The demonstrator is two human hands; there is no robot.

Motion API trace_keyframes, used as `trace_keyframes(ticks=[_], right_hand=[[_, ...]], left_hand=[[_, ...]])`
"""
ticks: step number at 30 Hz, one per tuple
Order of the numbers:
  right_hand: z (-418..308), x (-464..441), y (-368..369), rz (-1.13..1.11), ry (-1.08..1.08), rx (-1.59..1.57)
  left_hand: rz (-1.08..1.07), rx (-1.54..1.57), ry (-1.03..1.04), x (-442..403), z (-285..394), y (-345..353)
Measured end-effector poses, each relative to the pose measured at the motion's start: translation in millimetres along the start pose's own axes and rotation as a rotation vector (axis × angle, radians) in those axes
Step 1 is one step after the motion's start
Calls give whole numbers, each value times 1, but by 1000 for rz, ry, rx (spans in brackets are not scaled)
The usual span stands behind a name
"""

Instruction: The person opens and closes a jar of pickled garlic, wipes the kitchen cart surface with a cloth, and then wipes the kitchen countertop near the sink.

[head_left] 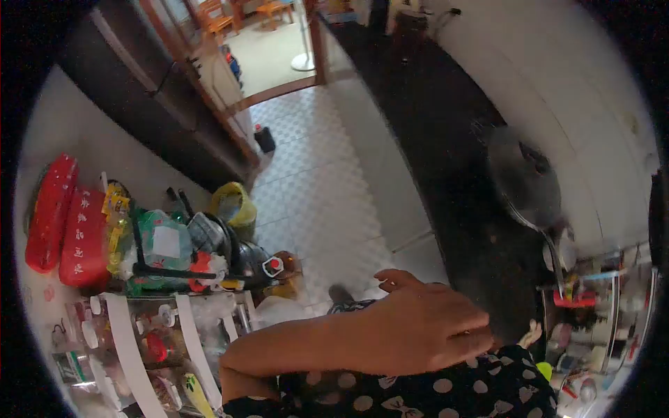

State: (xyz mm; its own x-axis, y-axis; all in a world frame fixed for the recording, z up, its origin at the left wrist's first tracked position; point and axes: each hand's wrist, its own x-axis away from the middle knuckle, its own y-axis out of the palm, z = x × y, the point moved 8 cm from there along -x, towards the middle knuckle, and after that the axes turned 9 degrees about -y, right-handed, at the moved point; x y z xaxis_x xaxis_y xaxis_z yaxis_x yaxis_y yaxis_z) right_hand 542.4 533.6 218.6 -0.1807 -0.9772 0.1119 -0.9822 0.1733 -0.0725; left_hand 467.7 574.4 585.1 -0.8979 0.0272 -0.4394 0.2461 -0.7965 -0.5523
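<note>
My left hand [435,322] reaches across the front of my body, over a dark garment with white dots [446,384]. Its thumb stands apart from the bent fingers, and no object shows in it. Further right, only the fingers of my right hand [532,333] show beside the garment, apart and with nothing visible between them. The palm is hidden. These fingers are near the edge of the dark counter [460,202] and a rack [543,306].
A pan [523,177] lies on the counter. Red packages [83,240], a yellow bin [235,207] and shelves of jars [159,345] stand at left. A dark bottle [264,138] is on the tiled floor [317,174], near the doorway.
</note>
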Motion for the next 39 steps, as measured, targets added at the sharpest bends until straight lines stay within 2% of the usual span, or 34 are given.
trace_keyframes(ticks=[5,7,10,12,14,16,17,18,19,20,21,23,25,27,32,34,36,37,38,39], right_hand=[[4,-76,11,-253,77,176],[3,-111,11,-335,82,245],[1,-175,6,-428,70,343],[1,-223,0,-477,48,418],[3,-267,-9,-499,46,518],[-12,-315,-26,-481,83,653],[-17,-332,-35,-476,109,724],[-6,-351,-47,-455,110,672],[18,-375,-62,-436,108,624],[32,-396,-73,-416,110,572],[20,-417,-79,-440,106,625],[-22,-462,-90,-490,95,723],[-12,-504,-97,-489,77,612],[-7,-572,-79,-550,61,522],[-14,-676,-49,-628,19,484],[-37,-712,-42,-629,54,590],[-51,-745,-30,-670,42,682],[-53,-762,-30,-702,1,728],[-54,-778,-30,-733,-33,776],[-51,-792,-33,-699,24,708]], left_hand=[[20,-49,-22,13,-69,-52],[10,39,-113,11,-109,-61],[-115,-18,-267,3,-187,-88],[3,-114,-432,16,-276,-113],[39,-118,-820,55,-398,-118],[157,-406,-1060,133,-490,-114],[-101,-419,-1308,181,-522,-98],[-89,-363,-1341,256,-557,-66],[-273,-113,-1569,287,-544,-64],[-522,-361,-1349,346,-575,-28],[-788,-278,-1271,453,-630,63],[-411,-12,-1698,479,-563,16],[-128,134,-1890,488,-533,2],[53,200,-1976,481,-527,-5],[145,196,-1888,432,-605,-64],[133,159,-1793,392,-659,-129],[215,111,-1734,357,-712,-208],[388,-32,-1676,355,-749,-242],[465,-5,-1649,332,-770,-294],[481,-28,-1671,308,-786,-344]])
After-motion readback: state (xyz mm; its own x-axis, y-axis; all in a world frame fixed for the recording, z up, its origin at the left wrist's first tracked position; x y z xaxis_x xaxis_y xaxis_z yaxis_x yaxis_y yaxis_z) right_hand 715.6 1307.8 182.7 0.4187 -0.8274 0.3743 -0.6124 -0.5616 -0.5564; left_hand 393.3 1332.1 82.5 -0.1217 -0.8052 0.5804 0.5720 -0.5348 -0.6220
